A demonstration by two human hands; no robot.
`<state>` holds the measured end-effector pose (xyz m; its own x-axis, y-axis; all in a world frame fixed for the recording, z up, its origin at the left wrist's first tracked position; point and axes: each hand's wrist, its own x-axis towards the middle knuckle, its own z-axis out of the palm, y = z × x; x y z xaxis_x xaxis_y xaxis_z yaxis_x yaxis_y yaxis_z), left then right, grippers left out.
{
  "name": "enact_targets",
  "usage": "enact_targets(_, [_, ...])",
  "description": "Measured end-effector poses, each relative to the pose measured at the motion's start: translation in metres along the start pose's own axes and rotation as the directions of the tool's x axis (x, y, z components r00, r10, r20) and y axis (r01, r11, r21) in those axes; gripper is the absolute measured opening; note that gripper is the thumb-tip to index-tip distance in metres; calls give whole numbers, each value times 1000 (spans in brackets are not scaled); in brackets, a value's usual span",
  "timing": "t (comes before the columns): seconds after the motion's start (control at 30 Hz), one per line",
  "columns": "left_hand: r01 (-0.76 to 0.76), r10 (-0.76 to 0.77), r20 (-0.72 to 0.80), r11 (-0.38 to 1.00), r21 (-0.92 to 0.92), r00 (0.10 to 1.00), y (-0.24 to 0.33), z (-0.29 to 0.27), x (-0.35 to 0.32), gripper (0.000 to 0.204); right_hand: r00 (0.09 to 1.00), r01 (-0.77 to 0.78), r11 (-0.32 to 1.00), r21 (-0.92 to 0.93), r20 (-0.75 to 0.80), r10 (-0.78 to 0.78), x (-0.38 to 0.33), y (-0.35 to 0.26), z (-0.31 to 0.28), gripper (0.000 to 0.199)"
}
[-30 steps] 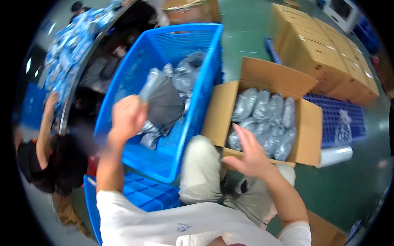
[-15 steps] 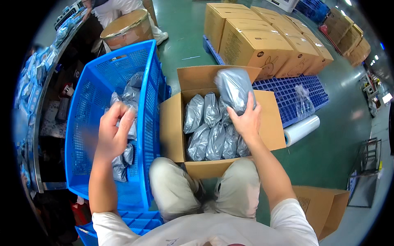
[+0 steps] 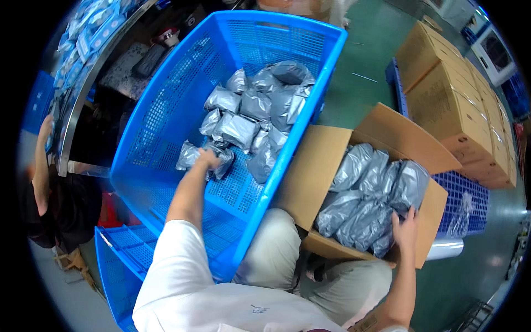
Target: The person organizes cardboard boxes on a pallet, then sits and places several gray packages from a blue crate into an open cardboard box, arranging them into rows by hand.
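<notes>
My left hand (image 3: 209, 159) reaches down into a large blue plastic basket (image 3: 272, 193), its fingers closed on a grey plastic packet (image 3: 189, 155) near the bottom. Several more shiny grey packets (image 3: 237, 130) are heaped toward the basket's far end. To the right stands an open cardboard carton (image 3: 315, 160) filled with rows of similar packets (image 3: 362, 218). At the carton's near right side my right hand (image 3: 405, 231) has its fingers apart, resting against the lower end of a grey packet (image 3: 409, 184). Part of that hand's grip is hidden by the carton's contents.
Closed cartons (image 3: 451, 105) stand stacked on a blue pallet (image 3: 467, 191) at the right, beside a roll of clear film (image 3: 445, 249). A metal-edged bench (image 3: 91, 91) with blue packages runs along the left. Another person's arm (image 3: 41, 171) is at that bench. A second blue basket (image 3: 124, 243) lies near my left side.
My view has turned left. The right hand has lowered its grey packet into the carton. My left hand has gone from above the basket down onto a packet inside it.
</notes>
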<state>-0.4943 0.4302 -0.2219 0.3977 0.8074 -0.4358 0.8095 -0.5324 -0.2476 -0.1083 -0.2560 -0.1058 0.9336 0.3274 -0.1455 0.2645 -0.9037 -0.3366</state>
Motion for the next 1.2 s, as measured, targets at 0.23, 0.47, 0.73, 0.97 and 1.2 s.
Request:
enact_targets(0.23, [456,45,518,414,-788,854,230,64,25,81,980,-152,937,314,168,102,-71,-20,-74,53])
enact_targets(0.47, [329,-60,356,-261,-907,933,279,72,54,31,991,-2,986,164,132,-20,-79,-48,-81,41])
enact_targets(0.73, [-469,-358,-367,-261,-844,859,208,-109,44,5,975,70,967,245,188,-119,-68,-78,-87,38])
enact_targets(0.97, [-422,71,-798,-819,-389,598,168,-282,-190,15,836,338,741,580,177,-520,-43,-141,-104,69])
enact_targets(1.2, [-475,870,-385,-209,-855,309,280,-302,-305,25,976,56,-346,936,-124,-177,-45,-220,-131,68])
